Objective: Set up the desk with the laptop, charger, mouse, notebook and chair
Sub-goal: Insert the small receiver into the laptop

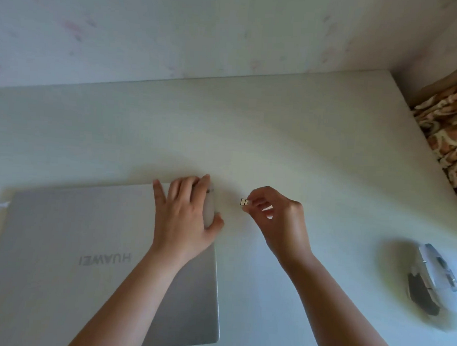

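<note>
- On the white tabletop our closed laptop lies lid-up at the left, its logo reading upside down to us, so the hinge edge seems to be the near one; that is a guess from the lettering.
- Our left hand rests on the laptop's far right corner, fingers spread and fairly straight, thumb hooked over the right edge. It steadies the machine and grips nothing.
- Our right hand is just beside that corner, to its right, fingertips pinched on a small USB receiver.
- The receiver's metal plug points left, toward the laptop's right edge, its long axis roughly square to that edge. The two are near but apart.
- We judge the coming move to be a short push leftward into a side port. No port shows from here, so we cannot tell its height or place.
- The mouse sits well apart at the far right, untouched, blurred at the frame's edge.
- Charger, notebook and chair do not show.
</note>
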